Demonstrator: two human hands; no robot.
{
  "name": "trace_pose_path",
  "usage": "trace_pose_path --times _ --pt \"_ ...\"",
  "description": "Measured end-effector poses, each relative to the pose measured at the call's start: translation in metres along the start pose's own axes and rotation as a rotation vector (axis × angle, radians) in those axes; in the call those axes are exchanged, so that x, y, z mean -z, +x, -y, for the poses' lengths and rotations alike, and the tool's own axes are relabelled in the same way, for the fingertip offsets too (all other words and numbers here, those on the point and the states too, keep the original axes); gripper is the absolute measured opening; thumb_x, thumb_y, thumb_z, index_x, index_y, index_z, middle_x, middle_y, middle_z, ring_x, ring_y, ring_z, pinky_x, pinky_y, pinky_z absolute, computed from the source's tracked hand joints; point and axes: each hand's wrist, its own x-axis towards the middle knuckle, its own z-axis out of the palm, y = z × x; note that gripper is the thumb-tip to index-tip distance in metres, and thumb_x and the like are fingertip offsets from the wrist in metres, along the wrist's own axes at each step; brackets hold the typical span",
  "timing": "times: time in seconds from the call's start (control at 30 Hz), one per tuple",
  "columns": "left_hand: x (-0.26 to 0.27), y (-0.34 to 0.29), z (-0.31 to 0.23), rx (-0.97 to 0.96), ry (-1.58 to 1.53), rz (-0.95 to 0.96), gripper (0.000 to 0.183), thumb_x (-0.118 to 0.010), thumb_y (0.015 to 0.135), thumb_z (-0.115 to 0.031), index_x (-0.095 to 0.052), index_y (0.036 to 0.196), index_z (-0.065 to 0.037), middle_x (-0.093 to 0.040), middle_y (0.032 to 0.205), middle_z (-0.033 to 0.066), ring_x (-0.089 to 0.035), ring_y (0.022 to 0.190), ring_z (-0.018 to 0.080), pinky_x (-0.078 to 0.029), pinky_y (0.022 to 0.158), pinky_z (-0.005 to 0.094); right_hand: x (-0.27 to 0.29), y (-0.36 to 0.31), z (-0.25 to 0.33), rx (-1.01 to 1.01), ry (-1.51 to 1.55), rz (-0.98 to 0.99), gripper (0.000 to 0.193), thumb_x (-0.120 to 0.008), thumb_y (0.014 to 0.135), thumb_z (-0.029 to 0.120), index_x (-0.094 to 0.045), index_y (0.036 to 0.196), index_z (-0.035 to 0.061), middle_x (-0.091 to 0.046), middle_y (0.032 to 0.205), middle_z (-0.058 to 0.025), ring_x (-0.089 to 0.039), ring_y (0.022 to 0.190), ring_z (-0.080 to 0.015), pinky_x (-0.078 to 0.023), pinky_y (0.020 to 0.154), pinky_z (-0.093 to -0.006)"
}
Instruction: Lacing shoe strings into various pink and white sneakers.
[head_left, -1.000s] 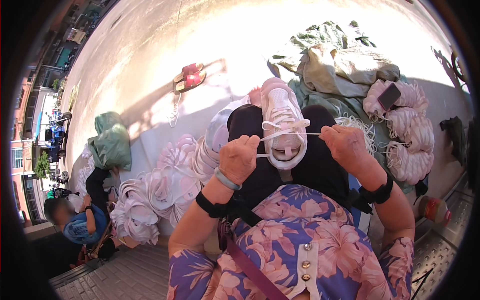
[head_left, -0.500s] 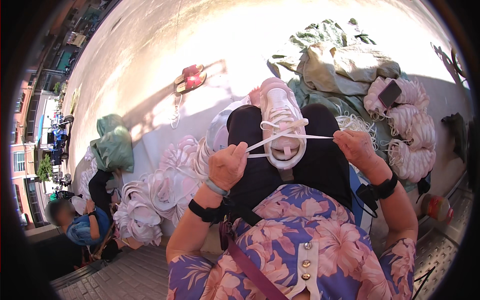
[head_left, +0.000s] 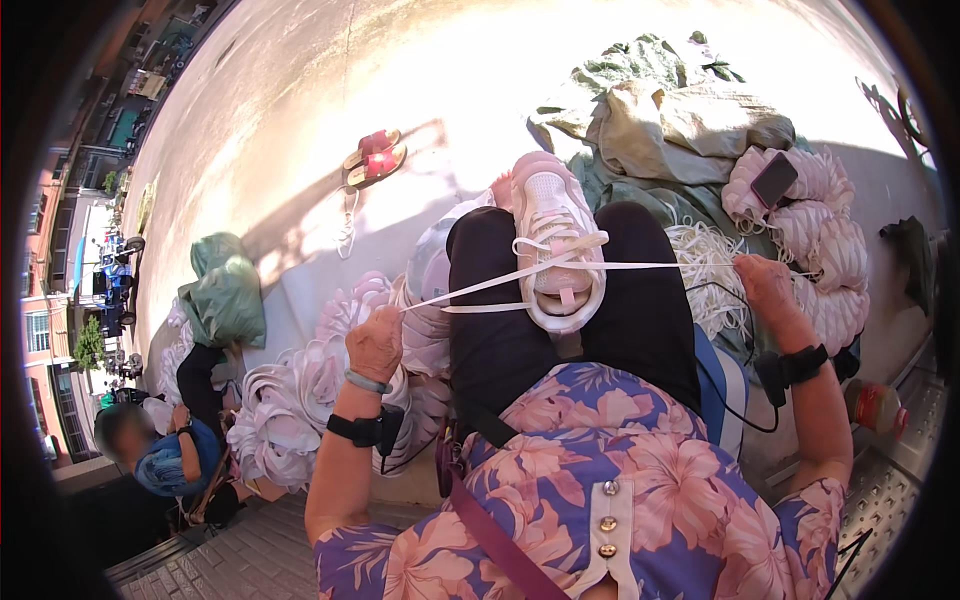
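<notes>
A pale pink and white sneaker [head_left: 552,200] rests between my knees, its toe pointing away from me. White laces [head_left: 640,265] thread through its upper part and cross over the tongue. My left hand [head_left: 375,340] is closed on one lace end, out to the left of the shoe. Out to the right, my right hand [head_left: 765,287] pinches the other lace end. Both laces run taut and nearly straight from the shoe to my fingers. A loose lace stretch hangs below the left one.
Stacked pale shoe parts [head_left: 290,420] lie at my left, more pink ones [head_left: 830,250] at my right under a phone [head_left: 774,180]. A heap of white laces [head_left: 705,275] is beside my right knee. Beyond are sacks [head_left: 690,125] and red sandals [head_left: 375,160]. Another person [head_left: 170,455] sits far left.
My hands have moved farther apart, the left to the left and slightly down, the right to the right. The laces between them and the shoe are drawn out longer.
</notes>
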Motion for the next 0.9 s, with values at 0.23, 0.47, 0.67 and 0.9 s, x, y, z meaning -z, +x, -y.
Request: trace_pose_path --times 0.23,0.47,0.67,0.9 --pt "-0.015 -0.006 -0.002 0.202 -0.309 0.289 0.021 -0.049 0.086 -0.022 -0.051 0.075 -0.004 -0.057 0.058 0.0150 -0.057 0.050 0.0305 -0.044 0.045 0.0387 -0.012 0.000 0.020 -0.431 0.662 0.166 0.029 -0.054 0.087 0.026 -0.055 0.066 0.0059 -0.051 0.055 -0.0053 -0.050 0.049 -0.0203 -0.038 0.047 -0.0319" --pt "0.003 0.049 -0.100 0.732 -1.387 0.764 0.021 -0.047 0.092 -0.025 -0.052 0.085 -0.006 -0.056 0.057 0.0051 -0.049 0.036 0.0091 -0.034 0.030 0.0181 -0.008 0.037 0.126 -0.645 1.529 0.504 0.025 -0.054 0.089 0.026 -0.058 0.074 0.0066 -0.049 0.057 0.0028 -0.042 0.046 -0.0034 -0.031 0.038 -0.0189" --pt "-0.013 0.090 -0.129 0.629 -1.527 0.596 0.014 -0.047 0.091 -0.019 -0.048 0.092 -0.005 -0.058 0.065 0.0061 -0.052 0.041 0.0092 -0.037 0.032 0.0177 -0.040 0.067 0.148 -0.656 1.742 0.354 0.016 -0.054 0.090 0.022 -0.057 0.082 0.0077 -0.060 0.069 -0.0013 -0.055 0.055 -0.0065 -0.045 0.048 -0.0188" --pt "-0.010 0.094 -0.129 0.645 -1.503 0.460 0.017 -0.051 0.089 -0.021 -0.053 0.085 -0.005 -0.061 0.070 0.0080 -0.058 0.049 0.0109 -0.043 0.037 0.0180 -0.045 0.079 0.146 -0.590 1.789 0.040 0.012 -0.053 0.090 0.017 -0.056 0.083 0.0082 -0.062 0.077 -0.0019 -0.059 0.066 -0.0078 -0.048 0.062 -0.0217"
